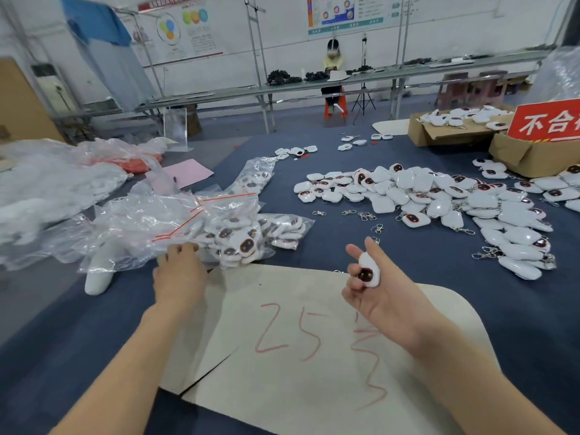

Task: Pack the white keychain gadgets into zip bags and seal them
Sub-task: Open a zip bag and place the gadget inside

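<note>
Currently the right hand (376, 293) is hovering over the far right part of the sheet (282, 309), palm up, with its fingers clamping one gadget (368, 271) against the thumb. The left hand (179, 271) is resting just past the sheet's far left corner, at the edge of the loose bags (175, 215). Its fingertips are bending onto the plastic, but whether they are pinching a bag cannot be told. Filled bags (251, 240) are lying just beyond the sheet's far edge, and the heap (439, 202) of unpacked gadgets is lying beyond the sheet to the right.

Judgement: the step in hand is fetching one bag for the held gadget. Doing it well is calling for:
- lifting a single bag clear of the tangle;
- finding its red-striped mouth and spreading it wide before the gadget is going in;
- keeping any keyring clear of the seal.
</note>
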